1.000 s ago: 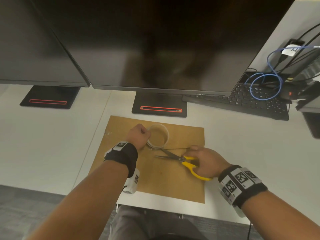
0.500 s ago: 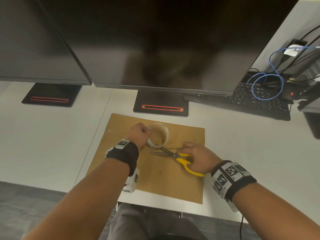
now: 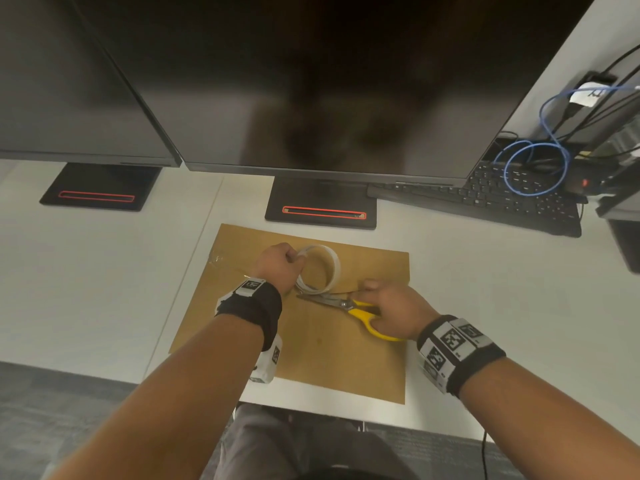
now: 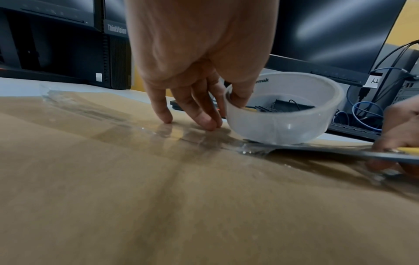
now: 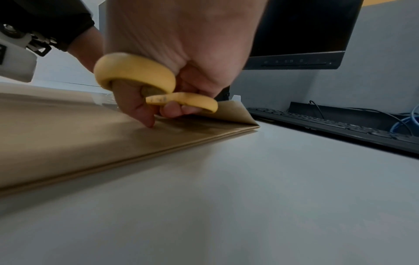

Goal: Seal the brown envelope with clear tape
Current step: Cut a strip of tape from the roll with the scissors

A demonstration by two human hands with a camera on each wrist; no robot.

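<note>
While left hand [image 3: 281, 266] pinches tape roll [image 3: 320, 269], right hand [image 3: 394, 310] grips scissors [image 3: 349, 305].

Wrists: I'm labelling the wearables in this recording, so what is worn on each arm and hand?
Both forearms are bare, with no sleeves, and the hands are ungloved. The left wrist carries a black band with a small white square-patterned tag on top and a white camera block hanging beneath. The right wrist carries a black band faced with white tags printed with black square codes.

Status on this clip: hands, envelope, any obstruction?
Left hand holds clear tape roll. Right hand grips yellow-handled scissors at the tape. Brown paper envelope partly taped. Nothing in the way.
</note>
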